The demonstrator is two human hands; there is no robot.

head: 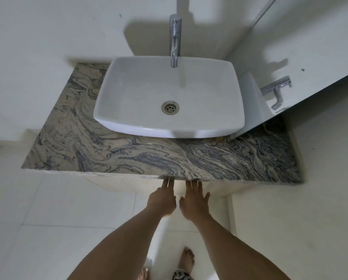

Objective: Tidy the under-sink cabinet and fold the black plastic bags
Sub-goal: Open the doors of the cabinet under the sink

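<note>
A white basin sits on a swirled grey-brown stone countertop. Below the counter's front edge, the pale front of the under-sink cabinet shows as a narrow strip. My left hand and my right hand reach side by side toward that front, fingers stretched out, fingertips hidden under the counter's lip. Neither hand holds anything that I can see. The cabinet's inside and the black plastic bags are out of sight.
A chrome tap stands behind the basin. A mirror on the right wall reflects the tap. White floor tiles lie below, with my bare feet near the bottom edge.
</note>
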